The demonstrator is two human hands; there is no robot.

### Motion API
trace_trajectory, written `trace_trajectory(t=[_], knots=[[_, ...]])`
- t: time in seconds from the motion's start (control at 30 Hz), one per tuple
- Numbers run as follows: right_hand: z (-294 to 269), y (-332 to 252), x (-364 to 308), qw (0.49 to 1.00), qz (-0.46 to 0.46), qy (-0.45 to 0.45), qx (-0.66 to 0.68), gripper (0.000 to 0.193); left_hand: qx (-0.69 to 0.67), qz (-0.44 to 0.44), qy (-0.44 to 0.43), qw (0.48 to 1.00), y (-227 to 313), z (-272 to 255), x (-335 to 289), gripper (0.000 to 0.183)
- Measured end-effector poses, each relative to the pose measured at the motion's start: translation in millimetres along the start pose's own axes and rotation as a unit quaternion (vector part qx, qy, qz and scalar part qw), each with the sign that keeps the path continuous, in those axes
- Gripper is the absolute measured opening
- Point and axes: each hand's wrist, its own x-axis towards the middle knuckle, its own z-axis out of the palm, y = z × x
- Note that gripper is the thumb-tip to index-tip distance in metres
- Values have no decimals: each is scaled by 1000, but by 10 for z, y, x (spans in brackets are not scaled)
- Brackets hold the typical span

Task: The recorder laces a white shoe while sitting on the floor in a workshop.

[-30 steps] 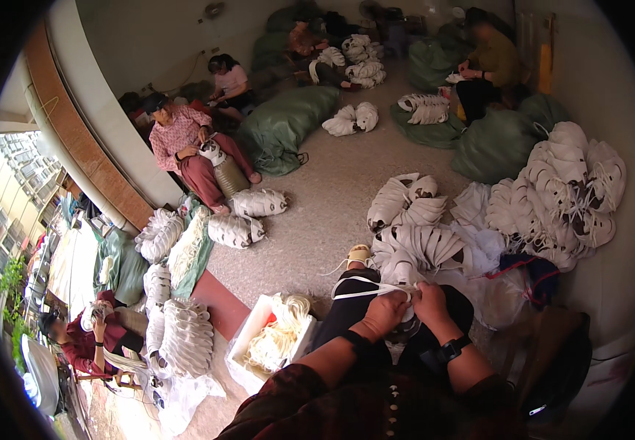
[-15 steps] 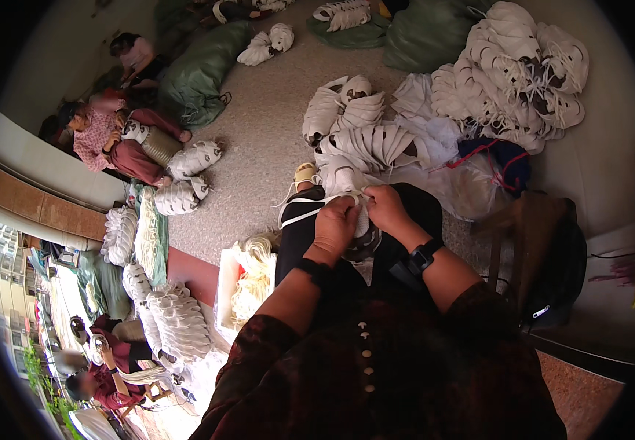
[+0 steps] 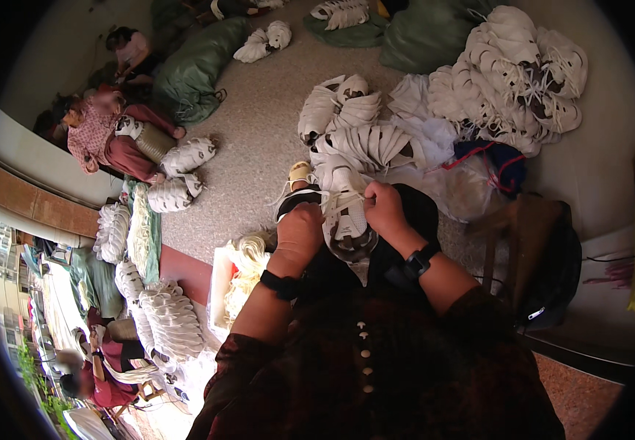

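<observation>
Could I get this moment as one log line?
left hand: closed, apparently gripping white laces | right hand: closed, apparently likewise | white shoe: between both hands | front right: shoe pile

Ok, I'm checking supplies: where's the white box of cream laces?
In the head view, the white box is left of centre, between the left forearm and stacked white shoes.

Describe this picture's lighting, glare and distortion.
Head view: glare washes out the plastic sheeting at lower left; head view: the white lace-up shoe stands out against shadowed black trousers; head view: the brown tiled strip at left bends near the black rim.
</observation>
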Motion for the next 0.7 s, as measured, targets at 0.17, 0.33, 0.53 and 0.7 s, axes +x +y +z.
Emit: trace_trajectory(t=[0.17,0.33,0.53,0.7], knots=[[90,-347,80,960,-225,-68,-154,6,-439,-184,-123,871,-467,40,-260,9],[261,-231,81,946,-218,-133,-202,9,-625,-302,-12,719,-540,147,-64,11],[279,-172,69,973,-162,-109,-126,7,-644,-238,-21,727,-393,360,173,8],[272,-204,41,967,-143,-106,-185,17,-605,-175,-29,776,-392,524,308,7]])
